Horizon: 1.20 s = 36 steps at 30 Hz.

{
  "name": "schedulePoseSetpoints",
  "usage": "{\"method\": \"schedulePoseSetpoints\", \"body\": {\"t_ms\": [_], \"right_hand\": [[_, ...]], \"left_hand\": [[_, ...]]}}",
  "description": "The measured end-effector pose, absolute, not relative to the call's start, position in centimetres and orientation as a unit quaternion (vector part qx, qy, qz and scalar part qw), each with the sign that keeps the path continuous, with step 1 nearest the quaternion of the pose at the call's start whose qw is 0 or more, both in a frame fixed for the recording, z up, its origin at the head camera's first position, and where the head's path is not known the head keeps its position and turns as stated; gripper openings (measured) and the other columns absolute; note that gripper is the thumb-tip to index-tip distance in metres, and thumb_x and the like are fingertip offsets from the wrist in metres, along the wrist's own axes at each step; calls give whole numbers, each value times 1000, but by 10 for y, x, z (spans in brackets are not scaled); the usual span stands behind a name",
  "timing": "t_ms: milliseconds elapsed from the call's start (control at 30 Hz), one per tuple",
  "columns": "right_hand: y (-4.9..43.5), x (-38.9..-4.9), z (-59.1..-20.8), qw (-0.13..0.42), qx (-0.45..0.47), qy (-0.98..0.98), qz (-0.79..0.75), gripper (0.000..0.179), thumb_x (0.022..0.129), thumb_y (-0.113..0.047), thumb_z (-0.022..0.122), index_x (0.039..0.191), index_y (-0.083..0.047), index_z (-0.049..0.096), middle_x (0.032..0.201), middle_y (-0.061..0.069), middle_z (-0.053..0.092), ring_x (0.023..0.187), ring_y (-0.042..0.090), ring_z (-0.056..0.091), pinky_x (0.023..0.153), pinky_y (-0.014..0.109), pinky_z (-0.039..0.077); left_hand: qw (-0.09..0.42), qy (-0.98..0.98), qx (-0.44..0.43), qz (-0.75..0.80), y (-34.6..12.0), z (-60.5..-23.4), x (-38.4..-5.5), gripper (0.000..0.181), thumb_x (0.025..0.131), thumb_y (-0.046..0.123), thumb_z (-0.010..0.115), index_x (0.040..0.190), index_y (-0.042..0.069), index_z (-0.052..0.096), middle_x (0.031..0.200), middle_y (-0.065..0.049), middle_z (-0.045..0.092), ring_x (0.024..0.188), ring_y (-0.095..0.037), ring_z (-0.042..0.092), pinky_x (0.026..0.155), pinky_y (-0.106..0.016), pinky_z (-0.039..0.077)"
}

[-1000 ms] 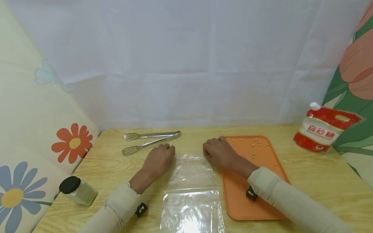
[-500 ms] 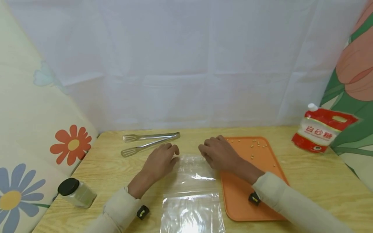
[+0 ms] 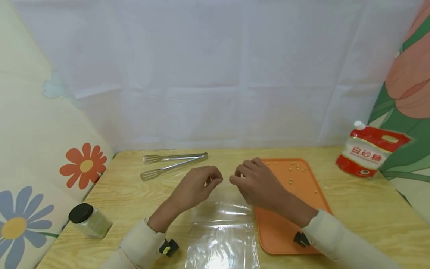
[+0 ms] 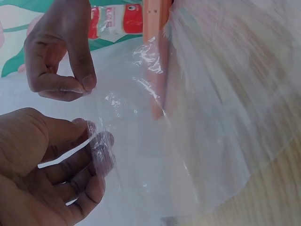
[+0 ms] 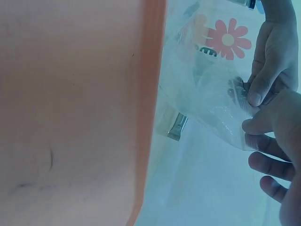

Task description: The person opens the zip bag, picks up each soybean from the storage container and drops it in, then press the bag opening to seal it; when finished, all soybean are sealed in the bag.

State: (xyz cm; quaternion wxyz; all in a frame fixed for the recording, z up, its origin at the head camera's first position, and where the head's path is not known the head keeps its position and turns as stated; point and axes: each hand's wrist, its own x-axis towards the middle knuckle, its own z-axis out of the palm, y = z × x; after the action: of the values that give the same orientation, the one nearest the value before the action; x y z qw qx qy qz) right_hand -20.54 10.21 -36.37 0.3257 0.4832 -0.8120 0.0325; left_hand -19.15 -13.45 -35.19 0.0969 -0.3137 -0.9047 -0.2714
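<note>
A clear plastic bag (image 3: 223, 239) with a strip across it lies on the table in the head view, its far end raised between both hands. My left hand (image 3: 196, 186) pinches the bag's far edge between thumb and fingers. Close to its right, my right hand (image 3: 256, 183) pinches the same edge, its wrist over the orange tray (image 3: 279, 239). From the left wrist, the film (image 4: 136, 122) hangs from both sets of fingertips, and some left fingers show through it. The right wrist view has the two thumbs almost side by side at the bag's edge.
Metal tongs (image 3: 174, 164) lie spread at the back left. A jar with a black lid (image 3: 89, 220) stands at the left edge. Several small pale yellow bits (image 3: 291, 181) are scattered on the tray. A red and white sugar pouch (image 3: 369, 149) stands at the back right.
My left hand has moved right, narrowing the gap to the right hand. Its fingers have gone from knuckles up to a pinch. The bag's far end has risen.
</note>
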Motion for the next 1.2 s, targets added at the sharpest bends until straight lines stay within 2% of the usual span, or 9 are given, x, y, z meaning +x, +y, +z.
{"method": "schedulePoseSetpoints", "body": {"t_ms": [167,300,500,667,800,933,1067,1200], "right_hand": [[103,-198,-361,328,494,-805,36,14,86,-6,72,94,-19,70,93,1,66,87,23,57,84,39,44],[102,-194,-360,331,499,-799,46,16,85,-6,72,95,-19,70,95,0,65,88,22,57,83,38,43],[100,-191,-361,338,508,-790,55,18,86,-8,73,99,-20,71,96,-2,64,88,19,56,78,34,42],[99,-191,-361,348,520,-778,53,13,88,-9,70,96,-20,71,98,-2,65,90,19,58,77,34,43],[99,-189,-361,346,541,-765,46,17,89,-5,63,93,-19,72,103,-2,67,95,20,59,80,35,45],[99,-185,-363,328,562,-758,40,21,87,0,61,90,-19,71,109,-4,66,102,20,57,85,35,45],[99,-182,-365,302,582,-754,38,20,90,-1,60,93,-18,69,111,-6,66,102,18,55,86,34,43],[97,-180,-366,262,577,-772,53,13,93,-6,54,90,-18,60,94,-9,63,88,14,49,78,29,38]], "left_hand": [[61,-900,-321,-287,-133,-347,-191,5,99,18,67,96,19,71,85,10,66,71,-5,56,63,-26,49],[56,-895,-343,-279,-130,-346,-190,5,98,20,69,94,20,72,82,15,63,70,-4,56,62,-25,49],[39,-902,-346,-255,-127,-347,-188,4,97,19,70,94,19,71,83,15,63,69,-3,55,63,-25,49],[53,-907,-346,-236,-127,-348,-189,4,97,13,69,93,15,69,79,11,61,64,-4,52,58,-24,46],[65,-913,-330,-231,-128,-350,-190,5,98,9,66,93,11,65,75,8,58,60,-4,50,54,-23,45],[86,-920,-319,-212,-128,-354,-193,6,98,8,66,93,11,63,75,7,58,62,-5,51,55,-23,45],[95,-922,-319,-198,-127,-360,-195,6,98,10,67,93,12,64,79,6,61,63,-4,52,57,-22,46],[98,-919,-329,-193,-125,-362,-195,5,99,13,67,94,13,66,80,7,63,63,-3,52,57,-21,46]]}}
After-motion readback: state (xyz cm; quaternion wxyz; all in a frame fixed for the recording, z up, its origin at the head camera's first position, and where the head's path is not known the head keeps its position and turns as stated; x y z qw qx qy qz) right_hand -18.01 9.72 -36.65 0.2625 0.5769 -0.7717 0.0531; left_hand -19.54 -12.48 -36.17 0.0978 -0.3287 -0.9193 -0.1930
